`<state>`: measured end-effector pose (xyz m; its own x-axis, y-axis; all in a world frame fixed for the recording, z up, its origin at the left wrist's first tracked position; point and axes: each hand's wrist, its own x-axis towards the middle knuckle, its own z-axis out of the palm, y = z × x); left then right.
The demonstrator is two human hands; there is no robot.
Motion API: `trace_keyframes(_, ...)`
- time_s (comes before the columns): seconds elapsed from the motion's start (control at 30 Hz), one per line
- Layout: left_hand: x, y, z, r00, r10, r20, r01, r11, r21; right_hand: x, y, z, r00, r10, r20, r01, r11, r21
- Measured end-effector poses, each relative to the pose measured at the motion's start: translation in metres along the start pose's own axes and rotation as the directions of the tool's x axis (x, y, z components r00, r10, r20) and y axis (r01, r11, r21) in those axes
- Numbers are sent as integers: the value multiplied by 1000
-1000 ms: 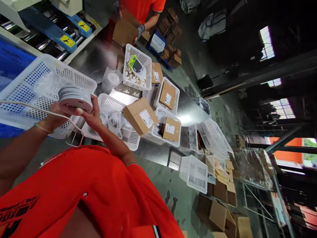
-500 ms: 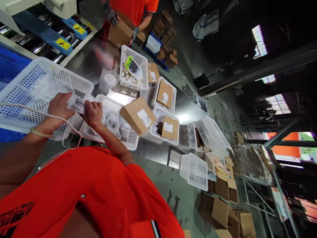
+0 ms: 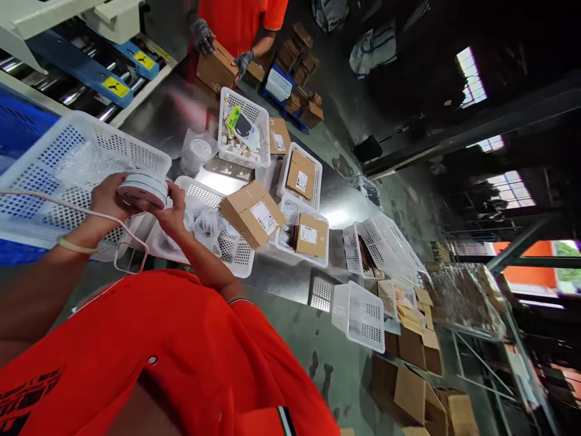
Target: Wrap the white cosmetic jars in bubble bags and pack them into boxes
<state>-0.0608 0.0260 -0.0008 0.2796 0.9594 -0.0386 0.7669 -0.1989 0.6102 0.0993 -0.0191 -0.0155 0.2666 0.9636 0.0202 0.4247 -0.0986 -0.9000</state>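
Since half a second ago round white device (image 3: 143, 188) tipped back flat-side up; left hand (image 3: 106, 197) and right hand (image 3: 173, 209) both grip it above white basket (image 3: 68, 157); cardboard box (image 3: 253, 212) beside.

A single head-worn view looks forward and down, rolled hard to one side so the tabletop (image 3: 181, 115) runs diagonally up the frame. It sits close above the wearer's orange shirt (image 3: 158, 357) and both hands, the left hand (image 3: 106, 200) and right hand (image 3: 175, 209) near the lens. Far end: a co-worker's gloved hand (image 3: 202, 36).
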Motion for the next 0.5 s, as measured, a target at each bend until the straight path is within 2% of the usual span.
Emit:
trace_keyframes(0.1,-10,6,-5,998,-66,-7,66,998,-22,3,1,-7,991,-77,110,103,964,-246)
trace_keyframes(0.17,-15,10,-6,998,-61,-11,61,998,-22,4,-5,-14,962,-147,229,228,894,-385)
trace_keyframes(0.23,-17,14,-3,999,-41,-31,41,999,-8,1,-15,-18,938,-184,295,315,808,-498)
trace_keyframes(0.37,-19,24,0,999,47,-3,-47,999,27,-6,-41,-9,946,-132,296,301,694,-654)
trace_keyframes(0.43,-17,29,-3,996,73,50,-77,995,62,-2,-48,-2,953,-96,286,271,692,-669)
trace_keyframes(0.5,-13,34,-10,993,57,99,-66,993,98,7,-44,-2,948,-109,300,279,738,-614)
